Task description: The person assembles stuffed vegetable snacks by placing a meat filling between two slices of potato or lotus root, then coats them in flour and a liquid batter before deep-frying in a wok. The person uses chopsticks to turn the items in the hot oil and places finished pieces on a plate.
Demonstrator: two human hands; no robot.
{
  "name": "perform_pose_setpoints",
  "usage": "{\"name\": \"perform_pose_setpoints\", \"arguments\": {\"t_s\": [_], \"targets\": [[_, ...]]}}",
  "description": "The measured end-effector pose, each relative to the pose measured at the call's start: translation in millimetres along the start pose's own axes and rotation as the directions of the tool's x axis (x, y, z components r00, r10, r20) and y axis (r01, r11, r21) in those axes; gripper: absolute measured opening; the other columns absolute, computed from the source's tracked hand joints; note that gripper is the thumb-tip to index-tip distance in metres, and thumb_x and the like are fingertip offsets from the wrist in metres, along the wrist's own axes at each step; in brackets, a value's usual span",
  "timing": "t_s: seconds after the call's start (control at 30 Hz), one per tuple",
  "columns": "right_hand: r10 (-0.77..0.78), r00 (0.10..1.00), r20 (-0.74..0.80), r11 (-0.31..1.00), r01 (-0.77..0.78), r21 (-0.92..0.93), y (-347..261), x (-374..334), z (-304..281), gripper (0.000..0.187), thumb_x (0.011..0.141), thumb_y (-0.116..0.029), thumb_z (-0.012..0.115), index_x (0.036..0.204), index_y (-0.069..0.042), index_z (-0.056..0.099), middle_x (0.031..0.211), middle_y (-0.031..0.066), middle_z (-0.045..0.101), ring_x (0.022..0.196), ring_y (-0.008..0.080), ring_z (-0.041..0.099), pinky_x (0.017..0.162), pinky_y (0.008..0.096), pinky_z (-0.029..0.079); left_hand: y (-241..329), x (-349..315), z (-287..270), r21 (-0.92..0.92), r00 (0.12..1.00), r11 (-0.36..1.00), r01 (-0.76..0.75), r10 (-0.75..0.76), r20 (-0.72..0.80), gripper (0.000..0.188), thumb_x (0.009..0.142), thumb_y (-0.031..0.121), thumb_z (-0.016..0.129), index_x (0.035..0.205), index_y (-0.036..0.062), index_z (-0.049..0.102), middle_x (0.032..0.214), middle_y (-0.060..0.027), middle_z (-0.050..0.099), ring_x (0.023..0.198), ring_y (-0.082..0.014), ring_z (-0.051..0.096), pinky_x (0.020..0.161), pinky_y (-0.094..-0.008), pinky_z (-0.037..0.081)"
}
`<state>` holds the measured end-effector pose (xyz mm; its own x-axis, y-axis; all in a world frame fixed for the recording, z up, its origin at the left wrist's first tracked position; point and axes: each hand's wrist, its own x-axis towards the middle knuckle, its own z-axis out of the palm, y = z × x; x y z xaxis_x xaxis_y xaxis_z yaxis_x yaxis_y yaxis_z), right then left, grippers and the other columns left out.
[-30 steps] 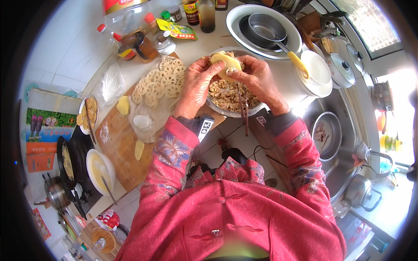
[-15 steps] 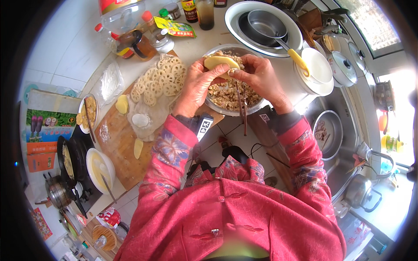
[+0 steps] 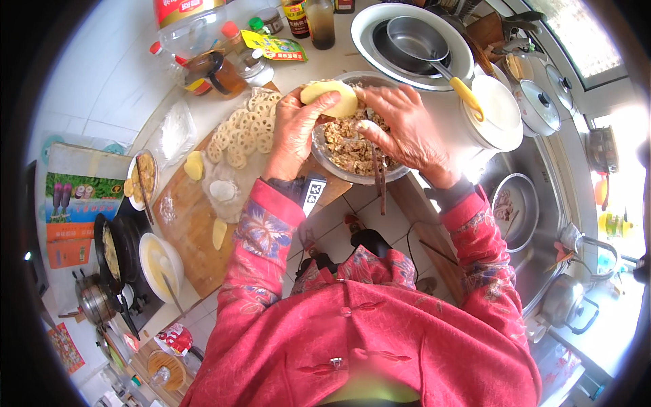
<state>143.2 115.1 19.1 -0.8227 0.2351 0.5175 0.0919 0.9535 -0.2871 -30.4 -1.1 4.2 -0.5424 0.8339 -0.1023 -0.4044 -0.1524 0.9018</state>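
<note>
Over the left side of a metal bowl (image 3: 327, 160), my left hand (image 3: 293, 132) grips a pale yellow, oval potato slice (image 3: 333, 97) between thumb and fingers. My right hand (image 3: 410, 132) is just right of the slice, thumb and fingers apart, with a bit of filling stuck to the thumb tip. Brown, crumbly filling (image 3: 346, 144) lies in the bowl beneath both hands. A pair of chopsticks (image 3: 380, 178) leans over the bowl's near rim. Left of the bowl, lotus root slices (image 3: 243, 139) are heaped on a wooden cutting board (image 3: 186, 234), with loose potato slices (image 3: 194, 165) nearby.
A white bowl of pale batter (image 3: 161, 264) stands left of the board, beside a frying pan (image 3: 112, 254). Behind are bottles (image 3: 320, 26) and a basin with a yellow-handled saucepan (image 3: 417, 41). The sink (image 3: 542, 203) at right holds a metal bowl (image 3: 521, 227).
My right hand has come away from the potato slice toward the right, and its fingers have spread. My left hand has shifted slightly left with the slice, tilting its flat face into view.
</note>
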Motion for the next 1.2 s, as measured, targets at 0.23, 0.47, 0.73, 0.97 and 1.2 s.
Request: {"name": "perform_pose_setpoints", "arguments": {"t_s": [0.23, 0.47, 0.73, 0.97, 1.2], "targets": [[0.178, 0.983, 0.032, 0.943, -0.18, 0.28, 21, -10, 12, 0.029, 0.077, -0.023, 0.072, 0.101, -0.008, 0.066, 0.123, 0.0086, 0.059, 0.106, 0.0295, 0.057, 0.09, 0.0421, 0.044, -13, 6, -6, -0.145, 0.999, 0.989, -0.01, 0.005, -0.035, 0.034, 0.08, 0.008, 0.075, 0.109, 0.0034, 0.057, 0.106, -0.01, 0.065, 0.095, -0.0192, 0.065, 0.078, -0.0318, 0.055], [0.456, 0.879, 0.137, 0.593, -0.415, 0.69, -2, 23, 7, 0.032, 0.08, -0.019, 0.069, 0.1, 0.006, 0.066, 0.084, 0.0168, 0.069, 0.076, 0.0198, 0.066, 0.071, 0.0316, 0.052, -14, -5, 11, -0.209, 0.989, 0.978, 0.006, 0.025, 0.146, 0.033, 0.085, 0.007, 0.071, 0.114, -0.0005, 0.058, 0.107, -0.0072, 0.064, 0.097, -0.0139, 0.063, 0.085, -0.0277, 0.052], [0.378, 0.912, 0.157, 0.723, -0.397, 0.565, -4, 29, -8, 0.029, 0.078, -0.014, 0.066, 0.101, 0.004, 0.065, 0.084, 0.0162, 0.068, 0.077, 0.0212, 0.067, 0.071, 0.0326, 0.053, -2, -10, 8, 0.141, 0.975, 0.988, -0.057, 0.025, 0.219, 0.031, 0.085, 0.012, 0.073, 0.11, -0.0022, 0.062, 0.101, -0.0053, 0.067, 0.09, -0.0097, 0.063, 0.081, -0.0242, 0.051], [0.109, 0.994, 0.024, 0.957, -0.111, 0.268, -2, 20, -11, 0.031, 0.081, -0.017, 0.066, 0.11, -0.008, 0.065, 0.114, 0.0118, 0.064, 0.093, 0.0317, 0.065, 0.078, 0.0382, 0.053, -6, -5, 2, 0.074, 0.977, 0.997, -0.027, 0.01, 0.211, 0.029, 0.085, 0.011, 0.072, 0.109, -0.0008, 0.062, 0.101, -0.0056, 0.067, 0.089, -0.0105, 0.063, 0.08, -0.0253, 0.052], [0.262, 0.962, 0.075, 0.936, -0.273, 0.221, -12, 4, -7, 0.034, 0.088, -0.015, 0.061, 0.12, -0.004, 0.059, 0.119, 0.0171, 0.06, 0.107, 0.0325, 0.06, 0.09, 0.0395, 0.049, -7, 1, -2, -0.116, 0.995, 0.99, 0.082, -0.088, -0.042, 0.033, 0.087, 0.017, 0.07, 0.115, 0.0035, 0.058, 0.106, -0.005, 0.065, 0.094, -0.0146, 0.064, 0.079, -0.0293, 0.053]]}}
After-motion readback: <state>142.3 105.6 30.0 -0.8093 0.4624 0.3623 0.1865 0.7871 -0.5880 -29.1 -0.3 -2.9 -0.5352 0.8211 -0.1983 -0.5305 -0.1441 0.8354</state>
